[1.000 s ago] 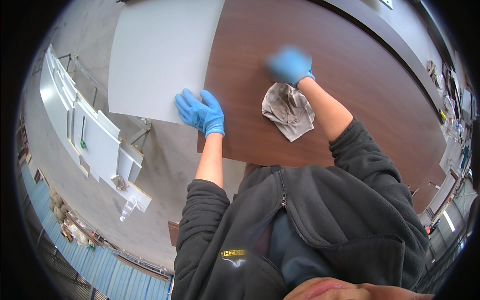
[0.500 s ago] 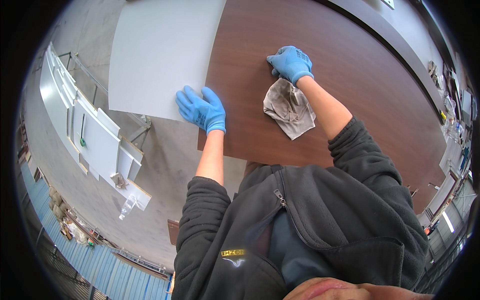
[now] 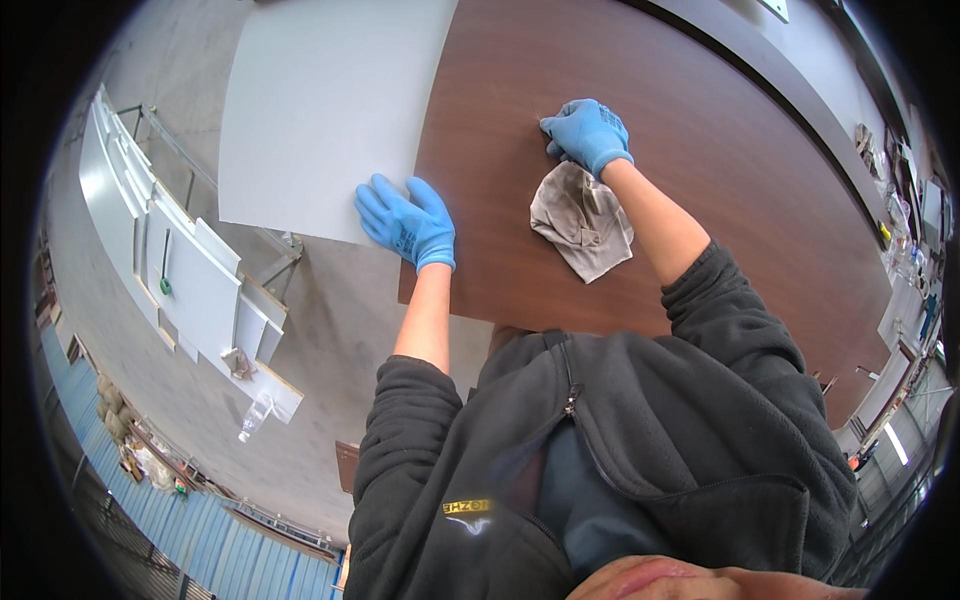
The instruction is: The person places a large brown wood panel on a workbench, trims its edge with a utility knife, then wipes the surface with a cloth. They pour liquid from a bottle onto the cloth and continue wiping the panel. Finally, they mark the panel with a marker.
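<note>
Both of my hands wear blue gloves. My left hand (image 3: 408,222) lies flat with its fingers spread, across the seam where a pale grey-white panel (image 3: 320,120) meets a dark brown wood-look panel (image 3: 490,240). Higher up on the brown panel, my right hand (image 3: 588,135) is closed, with its fingers curled down at the surface. A faint thin mark or sliver shows by its fingertips; what they pinch, if anything, is too small to make out. A crumpled, stained grey cloth (image 3: 582,222) lies on the brown panel just below my right wrist.
At left, several narrow white panels (image 3: 190,270) rest in a stack, with a green-handled tool (image 3: 165,285), a small rag (image 3: 238,363) and a clear plastic bottle (image 3: 257,415) on them. A dark raised edge (image 3: 770,90) runs along the far side of the brown panel.
My right hand has come very slightly nearer to me and stays closed on the brown panel. My left hand keeps its place at the seam; the cloth lies as before.
</note>
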